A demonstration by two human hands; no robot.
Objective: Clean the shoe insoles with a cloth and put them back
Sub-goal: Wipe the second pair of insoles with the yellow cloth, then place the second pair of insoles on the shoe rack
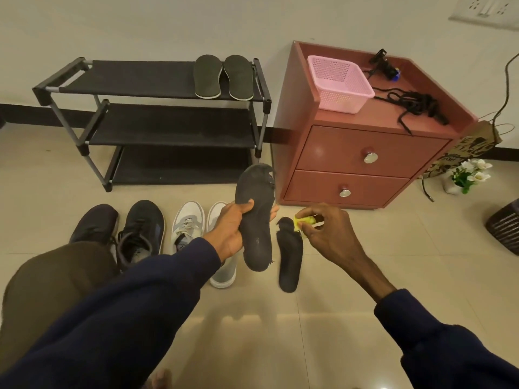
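On the near floor [365, 248] of glossy beige tiles, the left hand [230, 228] grips a long, dark grey insole [257, 220] round its middle, thumb across the face and fingers curled behind; the insole stands nearly upright, its rounded toe frayed and ragged at the far edge, its surface matte and felt-like; just to the right, the right hand [328, 231] pinches a small crumpled yellow cloth [306, 220] between thumb and fingertips, held just above the toe of a second dark insole [290, 259] that lies flat on the tiles, heel toward the person; to the left stand a pair of white sneakers [186, 223] with grey laces, the right one partly hidden behind the left hand, and further left a pair of dark shoes [140, 228]; against the far wall stands a three-tier shoe rack [157, 122] of grey tubes and black fabric shelves, with two olive, oval insoles [223, 77] lying side by side on the right of its top shelf; right of the rack is a reddish-brown cabinet [362, 153] with two drawers and round metal knobs, carrying a pink perforated plastic basket [339, 82] and a tangle of black cord [412, 103].
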